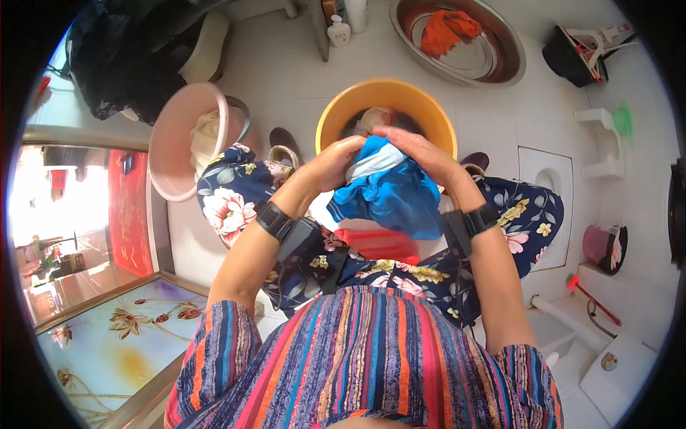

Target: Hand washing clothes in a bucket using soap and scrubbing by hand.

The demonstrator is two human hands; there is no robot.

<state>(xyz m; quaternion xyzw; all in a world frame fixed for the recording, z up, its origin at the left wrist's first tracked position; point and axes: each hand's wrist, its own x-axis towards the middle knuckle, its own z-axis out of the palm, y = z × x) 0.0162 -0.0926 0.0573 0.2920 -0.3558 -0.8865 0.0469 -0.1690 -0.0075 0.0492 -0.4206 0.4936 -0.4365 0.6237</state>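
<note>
Between my hands is a wet-looking blue garment [400, 196] with a white band, bunched up at the near rim of a yellow basin [329, 118]. My left hand [336, 163] is closed on its left upper part. From the right, my right hand [423, 154] presses on the bunched top, fingers laid across it. The garment hangs down over a red and white object [379, 245] between my knees; most of that object is covered, so its kind is unclear. Inside the basin, a pale cloth [375, 118] shows beyond my fingers, above something dark.
At left stands a pink bucket [161, 150] holding cream cloth [206, 143]. A metal basin [511, 50] with orange cloth [450, 32] lies far right. A squat toilet [550, 179] is set in the floor at right. A white pump bottle [339, 32] stands at the back.
</note>
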